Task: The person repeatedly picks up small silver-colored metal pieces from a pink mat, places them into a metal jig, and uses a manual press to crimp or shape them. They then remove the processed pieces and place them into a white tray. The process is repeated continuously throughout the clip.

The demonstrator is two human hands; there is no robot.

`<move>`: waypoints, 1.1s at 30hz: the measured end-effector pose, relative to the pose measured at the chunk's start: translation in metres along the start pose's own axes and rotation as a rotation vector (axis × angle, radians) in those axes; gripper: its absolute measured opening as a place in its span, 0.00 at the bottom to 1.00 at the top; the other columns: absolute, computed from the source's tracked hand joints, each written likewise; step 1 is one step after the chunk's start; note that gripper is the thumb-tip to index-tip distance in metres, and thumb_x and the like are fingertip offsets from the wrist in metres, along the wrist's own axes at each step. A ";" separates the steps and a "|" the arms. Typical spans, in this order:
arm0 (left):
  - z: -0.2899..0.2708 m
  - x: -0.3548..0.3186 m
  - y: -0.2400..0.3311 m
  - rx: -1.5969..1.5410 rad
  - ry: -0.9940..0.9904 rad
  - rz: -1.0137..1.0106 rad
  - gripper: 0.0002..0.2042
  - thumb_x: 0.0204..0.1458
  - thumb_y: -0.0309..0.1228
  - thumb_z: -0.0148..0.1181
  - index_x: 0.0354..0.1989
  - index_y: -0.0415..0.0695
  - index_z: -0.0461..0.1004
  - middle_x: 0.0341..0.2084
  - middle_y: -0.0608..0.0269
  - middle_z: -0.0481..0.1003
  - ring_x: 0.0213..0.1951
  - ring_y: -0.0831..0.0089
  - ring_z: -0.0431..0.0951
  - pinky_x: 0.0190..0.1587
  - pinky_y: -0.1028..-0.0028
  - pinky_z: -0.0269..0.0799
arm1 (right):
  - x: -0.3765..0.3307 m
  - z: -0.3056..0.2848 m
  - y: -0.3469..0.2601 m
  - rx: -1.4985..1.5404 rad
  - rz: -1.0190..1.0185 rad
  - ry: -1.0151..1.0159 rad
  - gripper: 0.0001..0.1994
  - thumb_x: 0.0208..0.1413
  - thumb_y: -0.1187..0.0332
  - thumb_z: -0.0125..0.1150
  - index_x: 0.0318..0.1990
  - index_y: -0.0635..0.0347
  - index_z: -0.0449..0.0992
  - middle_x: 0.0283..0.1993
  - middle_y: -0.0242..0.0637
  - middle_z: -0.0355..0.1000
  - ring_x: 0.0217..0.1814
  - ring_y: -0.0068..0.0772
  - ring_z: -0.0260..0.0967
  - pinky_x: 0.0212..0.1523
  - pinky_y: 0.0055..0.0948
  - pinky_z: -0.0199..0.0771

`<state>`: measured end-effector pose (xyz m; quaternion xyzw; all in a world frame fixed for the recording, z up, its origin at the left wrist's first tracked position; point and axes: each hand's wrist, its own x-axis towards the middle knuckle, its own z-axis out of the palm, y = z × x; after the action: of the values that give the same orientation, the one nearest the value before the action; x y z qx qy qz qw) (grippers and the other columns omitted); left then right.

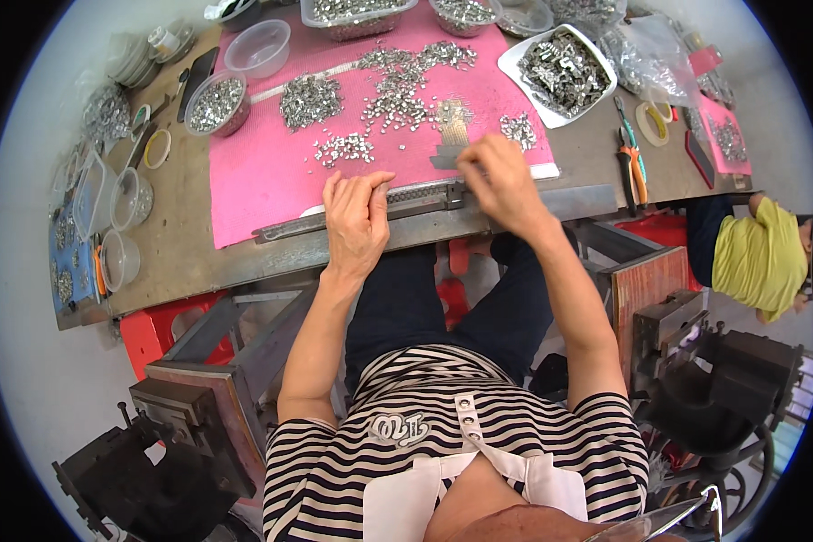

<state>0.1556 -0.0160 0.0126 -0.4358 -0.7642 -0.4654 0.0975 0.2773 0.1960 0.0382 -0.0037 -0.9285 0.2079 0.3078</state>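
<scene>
A long narrow metal rail (406, 200) lies along the near edge of the pink mat (253, 185), with a row of small openings or parts in its channel. My left hand (357, 212) rests over its left part, thumb and fingers pressed together; whatever is between them is hidden. Above the rail's right end, beside a small dark block (454, 194), my right hand (506, 185) has its fingers drawn together, slightly blurred. Just beyond its fingertips lie flat grey strips (447, 157) and a patch of small brass-coloured pieces (454, 119). A loose scatter of small silvery metal parts (343, 149) lies beyond my left hand.
More metal parts (312, 101) are heaped on the mat. A white tray (506, 65) of metal pieces stands back right, near orange-handled pliers (640, 172). Clear tubs (258, 50) line the back and left. At far right is a person in a yellow shirt (763, 257).
</scene>
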 end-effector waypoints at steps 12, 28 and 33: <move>-0.001 -0.008 0.000 0.020 0.001 0.027 0.08 0.58 0.23 0.61 0.45 0.44 0.79 0.32 0.62 0.77 0.37 0.63 0.76 0.63 0.53 0.60 | -0.010 0.031 -0.034 0.018 -0.087 -0.021 0.08 0.51 0.77 0.67 0.38 0.61 0.74 0.38 0.37 0.71 0.41 0.42 0.69 0.47 0.39 0.65; 0.024 -0.005 0.014 0.072 -0.064 0.127 0.07 0.52 0.26 0.69 0.39 0.49 0.83 0.36 0.67 0.77 0.42 0.66 0.76 0.64 0.53 0.59 | -0.019 -0.006 0.031 -0.115 0.246 0.222 0.05 0.55 0.77 0.66 0.38 0.61 0.76 0.39 0.40 0.74 0.42 0.43 0.72 0.46 0.39 0.67; 0.025 -0.001 0.018 0.061 -0.062 0.088 0.05 0.52 0.26 0.68 0.37 0.47 0.82 0.35 0.66 0.78 0.41 0.64 0.76 0.61 0.55 0.61 | -0.025 -0.002 0.037 -0.184 0.225 0.273 0.07 0.55 0.78 0.65 0.40 0.60 0.78 0.40 0.37 0.75 0.44 0.40 0.72 0.49 0.38 0.65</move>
<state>0.1764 0.0063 0.0095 -0.4801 -0.7606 -0.4236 0.1076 0.2943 0.2274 0.0111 -0.1637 -0.8869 0.1525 0.4043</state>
